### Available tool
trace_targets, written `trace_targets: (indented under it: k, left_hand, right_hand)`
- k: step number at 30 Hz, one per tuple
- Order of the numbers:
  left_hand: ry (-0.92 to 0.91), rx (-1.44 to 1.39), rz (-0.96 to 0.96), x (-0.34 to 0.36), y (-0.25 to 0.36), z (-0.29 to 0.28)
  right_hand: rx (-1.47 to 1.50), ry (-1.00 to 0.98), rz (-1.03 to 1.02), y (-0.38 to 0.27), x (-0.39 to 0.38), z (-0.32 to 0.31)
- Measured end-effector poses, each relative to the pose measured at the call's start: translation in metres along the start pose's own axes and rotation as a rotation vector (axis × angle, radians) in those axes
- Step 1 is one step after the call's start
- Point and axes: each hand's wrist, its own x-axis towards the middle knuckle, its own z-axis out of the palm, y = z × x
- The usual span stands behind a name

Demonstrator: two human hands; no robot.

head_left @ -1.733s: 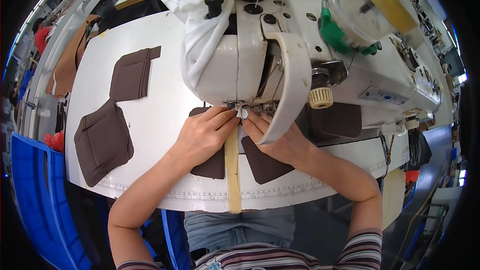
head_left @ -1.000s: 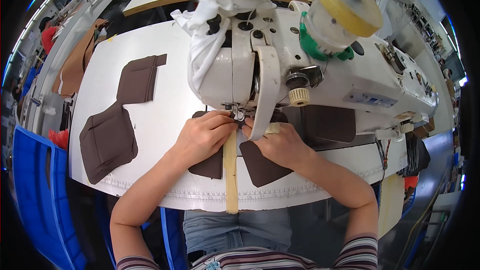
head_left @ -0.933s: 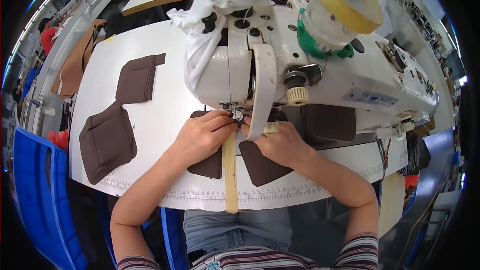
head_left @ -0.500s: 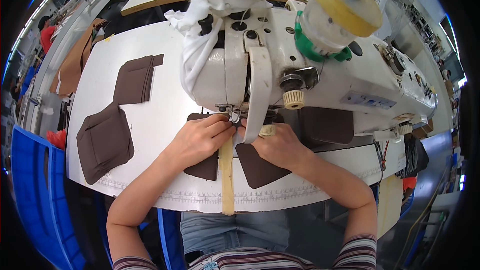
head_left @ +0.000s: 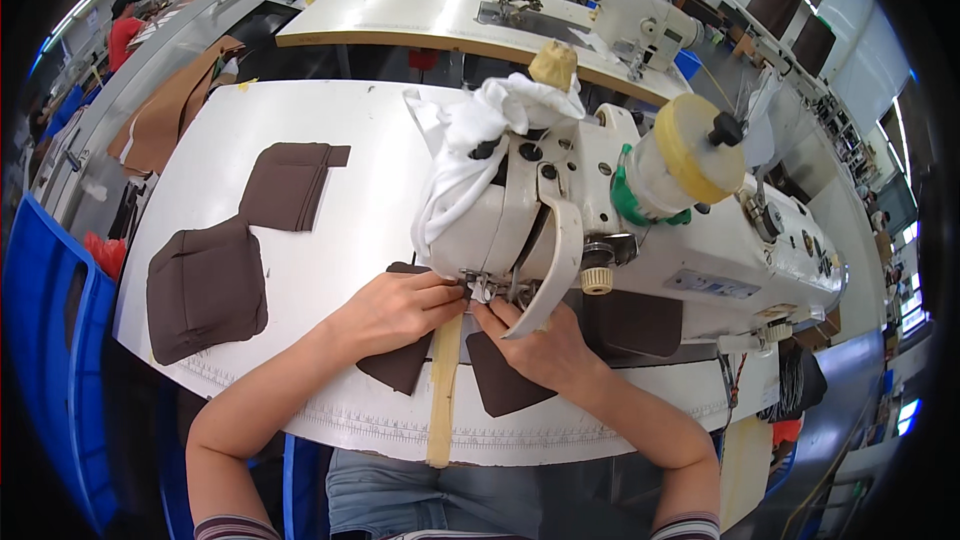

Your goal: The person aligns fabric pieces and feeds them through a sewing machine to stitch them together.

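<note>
A white sewing machine [head_left: 640,240] stands on the white table [head_left: 330,270], a white cloth [head_left: 470,140] draped over its head. My left hand [head_left: 395,310] presses flat on a dark brown fabric piece [head_left: 400,365] just left of the needle area. My right hand [head_left: 535,340] rests on another brown piece [head_left: 498,385] under the machine's arm, fingertips at the presser foot. A tan strip [head_left: 443,390] runs between both hands toward the table's near edge.
Two stacks of brown fabric pieces [head_left: 205,285] [head_left: 290,185] lie on the left of the table. More brown fabric [head_left: 635,325] sits under the machine at right. A blue bin [head_left: 50,340] stands left. Other sewing tables [head_left: 430,5] are behind.
The view has tilted, so the machine head sits lower in the picture. Both hands stay at the needle on the brown pieces, with almost no shift.
</note>
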Motion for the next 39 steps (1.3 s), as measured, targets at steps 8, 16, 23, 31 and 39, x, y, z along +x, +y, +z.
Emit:
trace_targets:
  k: [8, 16, 23, 31, 39]
  left_hand:
    - [0.052, -0.013, -0.098, -0.002, -0.007, 0.014]
    - [0.063, -0.040, -0.128, 0.001, -0.009, 0.014]
    - [0.062, -0.041, -0.125, -0.001, -0.008, 0.019]
    - [0.047, -0.024, -0.170, -0.002, -0.025, 0.021]
    - [0.028, -0.165, -0.296, -0.002, -0.049, 0.015]
  right_hand:
    - [-0.044, -0.110, -0.019, -0.006, 0.002, -0.027]
    - [0.727, 1.105, -0.115, -0.055, -0.022, -0.128]
    - [0.683, 1.166, -0.339, -0.060, -0.015, -0.121]
    - [0.600, -0.064, 0.003, 0.006, -0.037, -0.074]
    - [0.153, -0.251, -0.203, 0.010, -0.039, -0.036]
